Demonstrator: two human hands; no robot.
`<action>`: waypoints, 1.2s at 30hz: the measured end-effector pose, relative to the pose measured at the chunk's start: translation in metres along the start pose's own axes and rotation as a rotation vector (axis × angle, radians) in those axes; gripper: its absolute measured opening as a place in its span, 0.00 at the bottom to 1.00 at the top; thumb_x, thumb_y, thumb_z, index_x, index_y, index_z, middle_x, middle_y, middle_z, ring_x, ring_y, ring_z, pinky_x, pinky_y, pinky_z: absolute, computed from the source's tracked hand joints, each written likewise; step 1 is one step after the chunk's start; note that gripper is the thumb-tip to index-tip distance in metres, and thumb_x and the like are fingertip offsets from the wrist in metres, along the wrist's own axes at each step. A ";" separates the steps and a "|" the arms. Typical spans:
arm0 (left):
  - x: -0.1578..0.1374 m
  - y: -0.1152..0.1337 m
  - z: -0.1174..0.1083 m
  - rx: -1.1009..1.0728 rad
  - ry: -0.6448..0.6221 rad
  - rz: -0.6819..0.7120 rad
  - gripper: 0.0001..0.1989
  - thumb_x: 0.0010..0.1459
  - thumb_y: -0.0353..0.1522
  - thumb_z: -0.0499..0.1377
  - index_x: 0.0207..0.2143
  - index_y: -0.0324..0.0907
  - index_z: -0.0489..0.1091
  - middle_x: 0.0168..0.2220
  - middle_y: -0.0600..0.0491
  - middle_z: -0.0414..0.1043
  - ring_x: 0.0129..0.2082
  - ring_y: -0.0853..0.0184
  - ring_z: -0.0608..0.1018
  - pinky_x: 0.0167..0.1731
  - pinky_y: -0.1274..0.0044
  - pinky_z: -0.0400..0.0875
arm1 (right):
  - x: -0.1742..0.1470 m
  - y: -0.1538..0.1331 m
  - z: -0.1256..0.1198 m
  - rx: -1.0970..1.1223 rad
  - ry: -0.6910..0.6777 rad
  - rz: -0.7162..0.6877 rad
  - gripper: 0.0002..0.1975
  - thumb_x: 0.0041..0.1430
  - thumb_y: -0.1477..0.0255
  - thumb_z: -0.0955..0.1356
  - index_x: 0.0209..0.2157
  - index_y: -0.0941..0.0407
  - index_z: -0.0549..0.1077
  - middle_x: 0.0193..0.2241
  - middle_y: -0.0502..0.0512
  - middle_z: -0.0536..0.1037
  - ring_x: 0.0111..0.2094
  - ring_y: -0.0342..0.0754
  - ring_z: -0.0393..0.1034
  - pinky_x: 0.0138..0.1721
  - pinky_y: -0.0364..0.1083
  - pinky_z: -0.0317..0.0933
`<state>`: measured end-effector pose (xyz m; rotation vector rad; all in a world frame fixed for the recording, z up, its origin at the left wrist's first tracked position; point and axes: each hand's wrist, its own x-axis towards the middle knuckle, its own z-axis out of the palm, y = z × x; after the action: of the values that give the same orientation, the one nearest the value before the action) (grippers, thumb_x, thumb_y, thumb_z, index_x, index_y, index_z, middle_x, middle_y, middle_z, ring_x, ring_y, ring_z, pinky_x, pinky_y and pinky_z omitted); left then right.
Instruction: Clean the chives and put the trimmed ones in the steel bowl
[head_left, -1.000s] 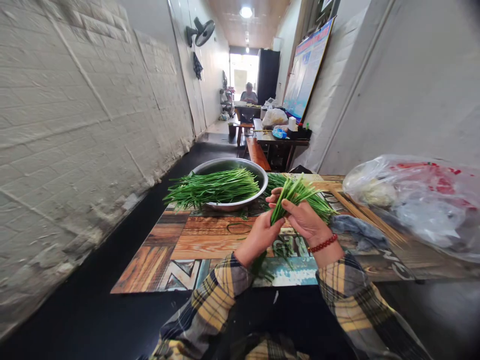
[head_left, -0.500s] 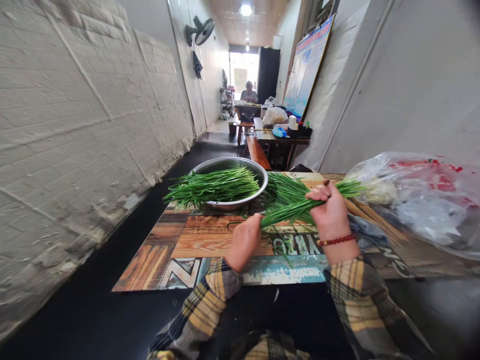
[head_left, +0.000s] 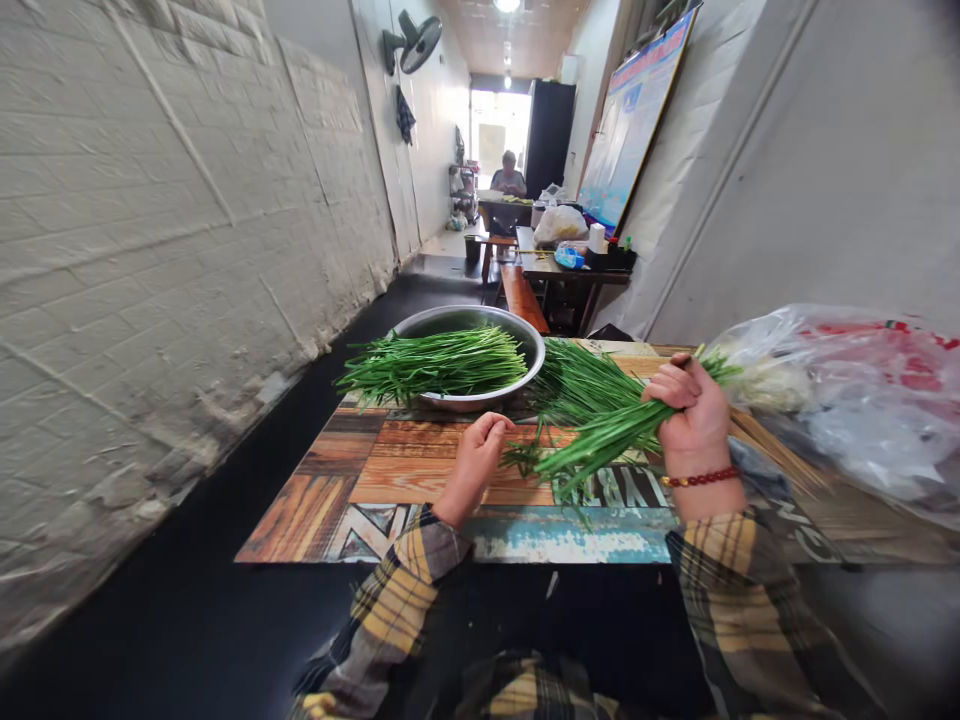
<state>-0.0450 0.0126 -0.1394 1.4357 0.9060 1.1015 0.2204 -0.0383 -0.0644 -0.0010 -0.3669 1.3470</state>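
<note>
My right hand (head_left: 694, 405) is wrapped round a bunch of green garlic chives (head_left: 611, 438), pale stem ends poking out on the right and leaf tips hanging down to the left. To the left of those tips is my left hand (head_left: 478, 462), its thumb and fingers pinched together; whatever they may hold is hidden. A small tuft of loose leaves (head_left: 525, 455) lies between the hands. More chives (head_left: 592, 385) are spread on the table behind the held bunch. Beyond my left hand stands a metal bowl (head_left: 538, 368) with a thick pile of chives (head_left: 450, 362) overhanging its left rim.
The patterned wooden tabletop (head_left: 427, 475) carries clear plastic bags (head_left: 862, 400), thin wooden sticks (head_left: 780, 455) and a grey-blue cloth (head_left: 761, 475) at the right. Farther back are a bench (head_left: 523, 298), a cluttered table and a seated person (head_left: 509, 178). A rough white wall (head_left: 187, 270) runs along the left.
My left hand has come off the leaf ends of the bunch and moved slightly left. The right hand, still gripping the chives, has shifted right. The view has tilted a little.
</note>
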 end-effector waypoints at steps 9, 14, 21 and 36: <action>-0.007 0.018 0.010 0.010 -0.156 0.037 0.13 0.58 0.39 0.54 0.35 0.38 0.69 0.20 0.60 0.55 0.21 0.75 0.58 0.22 0.82 0.53 | -0.011 0.023 0.017 -0.240 -0.142 0.172 0.08 0.65 0.72 0.61 0.32 0.57 0.67 0.13 0.37 0.50 0.12 0.31 0.47 0.14 0.32 0.40; -0.016 0.027 0.022 0.063 -0.290 0.106 0.13 0.58 0.39 0.55 0.36 0.38 0.70 0.24 0.57 0.62 0.25 0.73 0.63 0.26 0.81 0.59 | -0.012 0.028 0.017 -0.249 -0.115 0.141 0.08 0.65 0.73 0.60 0.32 0.57 0.67 0.13 0.36 0.50 0.12 0.31 0.46 0.14 0.32 0.40; -0.017 0.012 0.026 0.148 -0.243 0.147 0.14 0.57 0.37 0.54 0.23 0.39 0.61 0.23 0.58 0.59 0.26 0.73 0.62 0.28 0.80 0.58 | -0.011 0.033 0.017 -0.357 -0.054 0.103 0.05 0.62 0.74 0.64 0.31 0.57 0.67 0.13 0.36 0.50 0.12 0.32 0.41 0.14 0.33 0.40; -0.014 0.046 0.046 -0.007 -0.505 0.227 0.27 0.53 0.40 0.63 0.53 0.40 0.62 0.45 0.48 0.69 0.45 0.62 0.71 0.50 0.68 0.66 | -0.034 0.118 0.020 -1.048 0.184 -0.240 0.13 0.51 0.63 0.73 0.25 0.55 0.68 0.19 0.43 0.62 0.23 0.40 0.58 0.29 0.41 0.59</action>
<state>-0.0063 -0.0206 -0.0966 1.7346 0.3877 0.8372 0.0967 -0.0479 -0.0791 -0.9152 -0.8474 0.7865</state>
